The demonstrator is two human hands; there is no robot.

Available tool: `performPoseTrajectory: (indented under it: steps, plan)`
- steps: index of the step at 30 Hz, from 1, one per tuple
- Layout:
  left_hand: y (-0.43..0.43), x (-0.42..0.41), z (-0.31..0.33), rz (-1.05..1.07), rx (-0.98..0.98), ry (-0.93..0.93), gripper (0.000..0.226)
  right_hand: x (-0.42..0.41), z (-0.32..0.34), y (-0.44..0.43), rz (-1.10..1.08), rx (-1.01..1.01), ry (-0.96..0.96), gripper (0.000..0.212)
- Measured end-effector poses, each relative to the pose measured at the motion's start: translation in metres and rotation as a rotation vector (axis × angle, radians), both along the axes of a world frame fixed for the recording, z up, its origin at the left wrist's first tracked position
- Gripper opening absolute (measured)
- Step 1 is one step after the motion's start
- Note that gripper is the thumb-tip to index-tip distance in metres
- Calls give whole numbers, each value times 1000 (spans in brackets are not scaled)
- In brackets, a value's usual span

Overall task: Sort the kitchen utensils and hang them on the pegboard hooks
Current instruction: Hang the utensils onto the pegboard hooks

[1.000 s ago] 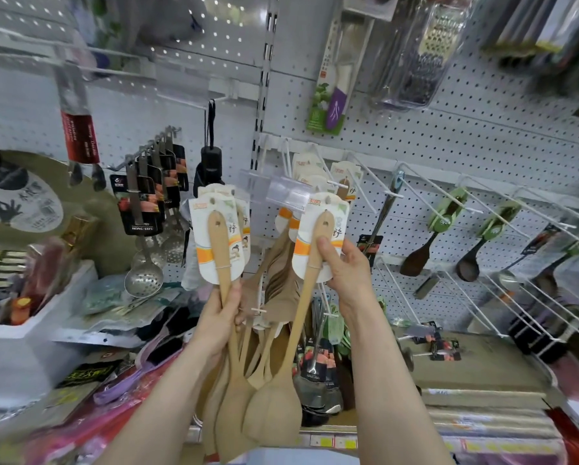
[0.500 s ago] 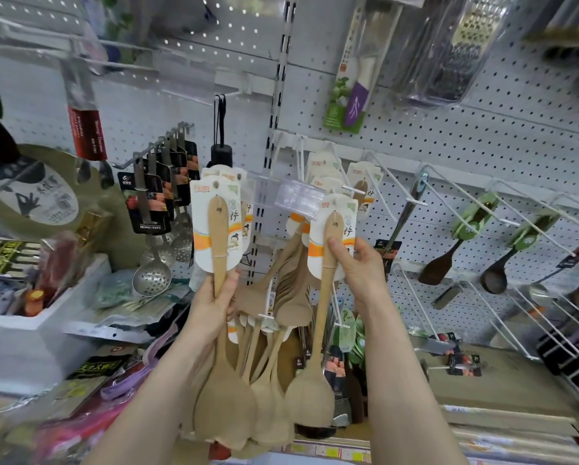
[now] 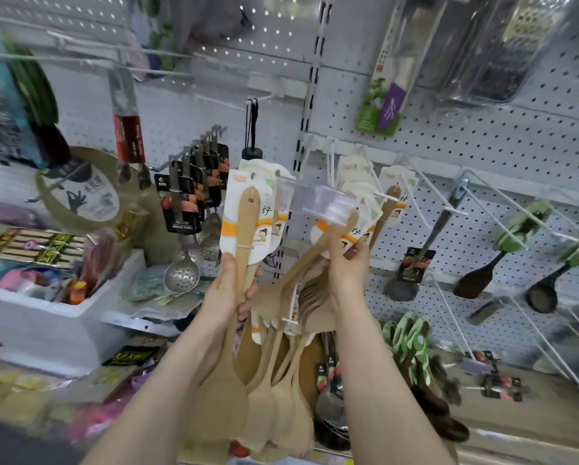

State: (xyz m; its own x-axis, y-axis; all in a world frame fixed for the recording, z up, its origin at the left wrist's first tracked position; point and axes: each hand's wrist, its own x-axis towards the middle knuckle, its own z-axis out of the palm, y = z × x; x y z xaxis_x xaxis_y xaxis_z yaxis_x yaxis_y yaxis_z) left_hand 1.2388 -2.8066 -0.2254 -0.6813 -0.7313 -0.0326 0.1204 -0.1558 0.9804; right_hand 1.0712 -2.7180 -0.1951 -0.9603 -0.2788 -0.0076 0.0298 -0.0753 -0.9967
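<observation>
Hanging is the step in hand. The right hand (image 3: 347, 266) pinches one carded wooden spatula (image 3: 315, 246), tilted, just under the clear tag (image 3: 318, 204) and near a white hook (image 3: 386, 197) that carries others. The left hand (image 3: 229, 290) grips a spatula bunch (image 3: 246, 223) upright. Next, the card's hole likely needs lining up with a hook tip.

Left hand (image 3: 229, 290) grips a bunch of spatulas (image 3: 248, 229), blades hanging below it, with slotted ladles (image 3: 181, 279) just to its left. Right hand (image 3: 347, 263) pinches one carded spatula (image 3: 315, 253) directly beneath the hook's tag holder (image 3: 318, 201). Spoons (image 3: 472, 283) hang well off to its right, pegboard (image 3: 483, 146) behind.
</observation>
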Motion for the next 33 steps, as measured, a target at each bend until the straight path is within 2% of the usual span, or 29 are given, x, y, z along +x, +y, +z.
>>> performPoseTrajectory:
  steps: [2, 4, 9, 11, 15, 17, 19, 22, 25, 33]
  plan:
    - [5, -4, -6, -44, 47, 4, 68, 3, -6, 2, -87, 87, -14, 33]
    - [12, -9, -13, -96, 90, 25, 61, 9, -9, 8, -95, 136, -27, 31]
    - [31, -18, -20, -152, 38, 0, 46, 41, -2, 25, 338, 171, 5, 34]
    - [38, -19, -21, -174, 7, -14, 43, 52, -3, 28, 379, 152, 36, 31]
    - [44, -18, -28, -179, -18, -39, 39, 59, -2, 42, 364, 30, -26, 20]
    - [43, -15, -31, -192, -101, -61, 45, 60, 1, 51, 393, -20, -57, 18]
    - [44, -12, -32, -211, -151, -53, 39, 60, 2, 58, 397, -44, -67, 17]
    - [48, -10, -29, -198, -91, -20, 34, 55, 2, 71, 330, -38, -32, 16]
    - [47, -10, -30, -156, -42, 29, 29, 48, 8, 85, 237, -117, -11, 16]
    - [43, -12, -27, -86, -20, 54, 33, 27, 12, 90, 153, -117, 8, 15]
